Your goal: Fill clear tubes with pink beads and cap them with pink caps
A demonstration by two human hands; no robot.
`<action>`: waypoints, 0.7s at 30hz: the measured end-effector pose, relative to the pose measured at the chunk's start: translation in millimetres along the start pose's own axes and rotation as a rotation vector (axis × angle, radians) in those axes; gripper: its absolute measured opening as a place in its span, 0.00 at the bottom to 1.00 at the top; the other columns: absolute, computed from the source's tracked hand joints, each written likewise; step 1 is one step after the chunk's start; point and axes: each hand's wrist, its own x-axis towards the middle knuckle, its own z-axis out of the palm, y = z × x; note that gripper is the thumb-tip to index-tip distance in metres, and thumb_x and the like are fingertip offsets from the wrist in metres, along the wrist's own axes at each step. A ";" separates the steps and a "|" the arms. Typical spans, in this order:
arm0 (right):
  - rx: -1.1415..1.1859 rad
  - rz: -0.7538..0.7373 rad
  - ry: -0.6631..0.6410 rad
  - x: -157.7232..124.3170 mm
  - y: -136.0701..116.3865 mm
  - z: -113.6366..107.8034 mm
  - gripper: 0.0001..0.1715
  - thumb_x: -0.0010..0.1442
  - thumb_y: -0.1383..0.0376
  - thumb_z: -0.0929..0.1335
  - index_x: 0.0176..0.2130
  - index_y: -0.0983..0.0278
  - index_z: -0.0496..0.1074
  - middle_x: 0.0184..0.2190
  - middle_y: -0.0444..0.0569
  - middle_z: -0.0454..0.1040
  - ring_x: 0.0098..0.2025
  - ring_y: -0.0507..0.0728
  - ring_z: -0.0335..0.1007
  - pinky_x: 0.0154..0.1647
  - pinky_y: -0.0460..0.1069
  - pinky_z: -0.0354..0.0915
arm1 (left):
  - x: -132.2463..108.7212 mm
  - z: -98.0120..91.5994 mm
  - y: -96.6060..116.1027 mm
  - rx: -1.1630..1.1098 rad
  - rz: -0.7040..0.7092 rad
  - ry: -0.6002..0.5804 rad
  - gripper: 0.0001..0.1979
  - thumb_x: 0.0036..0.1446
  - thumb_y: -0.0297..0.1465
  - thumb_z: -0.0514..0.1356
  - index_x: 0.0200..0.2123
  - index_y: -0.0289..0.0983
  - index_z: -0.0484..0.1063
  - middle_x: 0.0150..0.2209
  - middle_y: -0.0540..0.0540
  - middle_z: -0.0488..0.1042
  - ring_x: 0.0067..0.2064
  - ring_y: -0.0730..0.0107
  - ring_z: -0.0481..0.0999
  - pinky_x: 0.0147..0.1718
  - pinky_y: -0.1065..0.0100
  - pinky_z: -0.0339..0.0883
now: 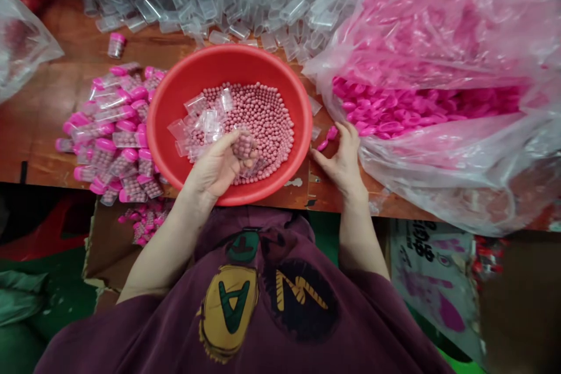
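Centrally, at the table's (44, 123) near edge, the red bowl (175, 152) holds pink beads (267, 117) and several clear empty tubes (205, 117). Left hand (217, 166) is over the bowl, fingers curled around a bead-filled tube (244, 145). Right hand (344, 158) rests on the table just right of the bowl, fingers loosely spread, fingertips touching pink caps (328, 137) spilling from the bag (438, 70). Capped tubes (114, 134) lie piled left of the bowl.

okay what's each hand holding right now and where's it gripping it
The left hand holds a clear tube filled with pink beads, fingers wrapped around its sides, over the red basin. The right hand reaches for pink caps; no hold visible.
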 end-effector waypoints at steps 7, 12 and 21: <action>-0.009 0.094 0.129 -4.5 -1.1 -11.4 0.22 0.70 0.65 0.63 0.58 0.61 0.78 0.58 0.64 0.77 0.64 0.72 0.74 0.74 0.75 0.67 | -4.1 -1.8 -1.3 0.011 0.034 -0.123 0.15 0.56 0.27 0.72 0.47 0.37 0.80 0.40 0.47 0.83 0.40 0.69 0.84 0.37 0.71 0.76; -0.040 0.085 0.060 11.9 2.3 -1.2 0.25 0.74 0.56 0.66 0.64 0.63 0.77 0.61 0.66 0.73 0.64 0.71 0.75 0.72 0.73 0.70 | -5.7 -2.3 -3.2 0.033 0.029 -0.186 0.16 0.52 0.24 0.69 0.46 0.35 0.78 0.42 0.45 0.84 0.42 0.66 0.85 0.36 0.71 0.76; 0.080 0.349 0.022 29.0 3.5 7.5 0.23 0.63 0.53 0.75 0.53 0.61 0.74 0.37 0.48 0.78 0.38 0.61 0.76 0.48 0.60 0.79 | -5.2 -4.1 -3.0 -0.003 0.039 -0.168 0.21 0.55 0.24 0.68 0.53 0.36 0.78 0.40 0.46 0.84 0.40 0.66 0.85 0.35 0.69 0.76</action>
